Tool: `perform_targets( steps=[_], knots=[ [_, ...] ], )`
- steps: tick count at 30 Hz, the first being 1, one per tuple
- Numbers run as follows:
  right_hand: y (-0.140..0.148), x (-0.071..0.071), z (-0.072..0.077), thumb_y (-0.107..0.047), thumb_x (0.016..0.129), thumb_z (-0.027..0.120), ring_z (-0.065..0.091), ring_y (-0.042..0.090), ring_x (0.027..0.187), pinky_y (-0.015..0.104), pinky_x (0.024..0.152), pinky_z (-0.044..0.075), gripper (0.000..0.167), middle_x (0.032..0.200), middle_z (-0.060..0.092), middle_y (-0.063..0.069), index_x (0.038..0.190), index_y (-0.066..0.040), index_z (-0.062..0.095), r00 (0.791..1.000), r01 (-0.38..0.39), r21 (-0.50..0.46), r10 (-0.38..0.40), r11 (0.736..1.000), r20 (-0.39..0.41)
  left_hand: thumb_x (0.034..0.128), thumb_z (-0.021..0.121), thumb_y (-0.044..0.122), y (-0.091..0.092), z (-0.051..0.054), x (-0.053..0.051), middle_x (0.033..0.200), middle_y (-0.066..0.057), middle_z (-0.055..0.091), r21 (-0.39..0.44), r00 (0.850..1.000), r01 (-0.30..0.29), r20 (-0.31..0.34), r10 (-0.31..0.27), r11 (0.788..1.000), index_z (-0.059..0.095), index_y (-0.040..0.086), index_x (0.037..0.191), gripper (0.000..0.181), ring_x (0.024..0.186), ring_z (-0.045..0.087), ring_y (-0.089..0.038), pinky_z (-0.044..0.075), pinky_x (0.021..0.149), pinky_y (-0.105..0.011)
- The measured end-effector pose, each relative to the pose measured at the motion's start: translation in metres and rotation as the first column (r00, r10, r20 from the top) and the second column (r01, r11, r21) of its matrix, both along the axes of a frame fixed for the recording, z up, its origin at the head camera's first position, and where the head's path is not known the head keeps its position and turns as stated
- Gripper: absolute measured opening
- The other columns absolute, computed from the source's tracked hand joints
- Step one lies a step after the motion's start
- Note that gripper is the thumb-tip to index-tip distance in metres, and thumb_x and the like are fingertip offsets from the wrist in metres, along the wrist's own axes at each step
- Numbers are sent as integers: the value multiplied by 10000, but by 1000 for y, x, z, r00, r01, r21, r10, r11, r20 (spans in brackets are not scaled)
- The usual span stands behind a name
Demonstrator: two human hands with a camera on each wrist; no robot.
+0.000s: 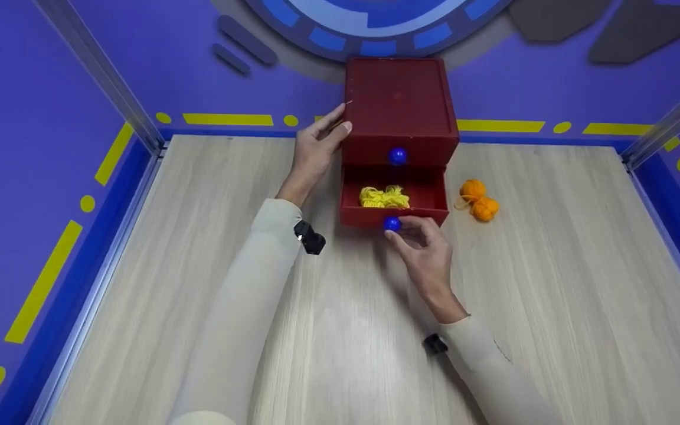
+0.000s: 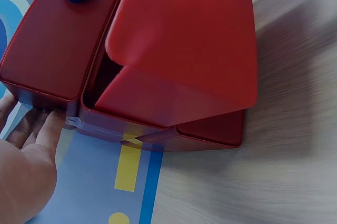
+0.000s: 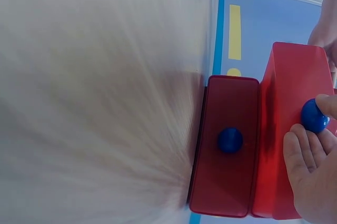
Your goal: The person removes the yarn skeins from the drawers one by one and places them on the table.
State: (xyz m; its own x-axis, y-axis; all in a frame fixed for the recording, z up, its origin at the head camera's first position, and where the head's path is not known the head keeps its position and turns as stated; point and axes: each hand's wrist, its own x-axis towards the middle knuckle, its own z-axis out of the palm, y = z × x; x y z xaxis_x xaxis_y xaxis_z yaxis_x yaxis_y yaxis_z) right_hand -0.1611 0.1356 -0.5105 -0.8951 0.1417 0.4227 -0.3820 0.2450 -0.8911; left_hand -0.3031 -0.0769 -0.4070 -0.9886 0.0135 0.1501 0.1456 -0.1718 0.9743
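Right hand (image 1: pixel 428 254) pinches a drawer's (image 1: pixel 360 217) blue knob (image 1: pixel 391 224), yellow yarn (image 1: pixel 384 198) beyond; left hand (image 1: pixel 313 150), fingers extended, touches the red cabinet (image 1: pixel 398 100).

Lab-like booth (image 1: pixel 9 130), I judge: printed blue panels (image 1: pixel 552 94) beyond the hands (image 1: pixel 314 147), metal framing (image 1: pixel 101 71) either side, wood-grain surface (image 1: pixel 340 354) beneath.

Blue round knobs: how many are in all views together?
3: the top knob, on the upper red drawer; the middle knob, on the open red drawer, in the right hand; the bottom knob, on the lower red drawer, hidden in the head view.
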Motion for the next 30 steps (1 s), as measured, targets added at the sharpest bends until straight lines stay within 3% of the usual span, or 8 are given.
perform_targets(
  steps=[7, 13, 23, 30],
  knots=[
    [-6, 8, 10, 71, 854, 860, 694, 406, 971, 324, 892, 602, 293, 1044, 671, 214, 1114, 87, 726, 1000, 16, 33, -16, 999, -7, 1029, 731, 129, 0, -2, 0, 1452, -69, 651, 13, 1000, 2, 5, -2, 1000, 631, 79, 1485, 469, 1262, 640, -150, 532, 1038, -299],
    [1, 3, -3, -44, 865, 895, 706, 272, 970, 240, 891, 585, 295, 1049, 686, 102, 1125, -3, 761, 999, 0, 35, 1, 999, -32, 1027, 735, 132, 0, -2, -1, 1435, -69, 663, 12, 1000, 1, 4, -1, 1000, 636, 80, 1480, 467, 1251, 649, -155, 539, 1030, -305],
    [2, 5, -5, 28, 859, 873, 716, 327, 983, 407, 887, 610, 320, 1070, 693, 144, 1156, 24, 755, 998, -5, 50, 8, 999, -66, 1030, 731, 133, 0, -1, 0, 1452, -60, 651, 16, 1000, 9, 14, -9, 1000, 633, 81, 1484, 468, 1271, 638, -146, 523, 1045, -287],
    [9, 7, -1, 27, 868, 865, 722, 304, 989, 372, 897, 606, 316, 1076, 698, 137, 1165, 24, 757, 993, -21, 90, 31, 996, -116, 1029, 734, 147, 0, -2, -1, 1459, -41, 645, 14, 999, 14, 29, -15, 1000, 641, 98, 1482, 465, 1289, 624, -134, 511, 1053, -265]
  ],
)
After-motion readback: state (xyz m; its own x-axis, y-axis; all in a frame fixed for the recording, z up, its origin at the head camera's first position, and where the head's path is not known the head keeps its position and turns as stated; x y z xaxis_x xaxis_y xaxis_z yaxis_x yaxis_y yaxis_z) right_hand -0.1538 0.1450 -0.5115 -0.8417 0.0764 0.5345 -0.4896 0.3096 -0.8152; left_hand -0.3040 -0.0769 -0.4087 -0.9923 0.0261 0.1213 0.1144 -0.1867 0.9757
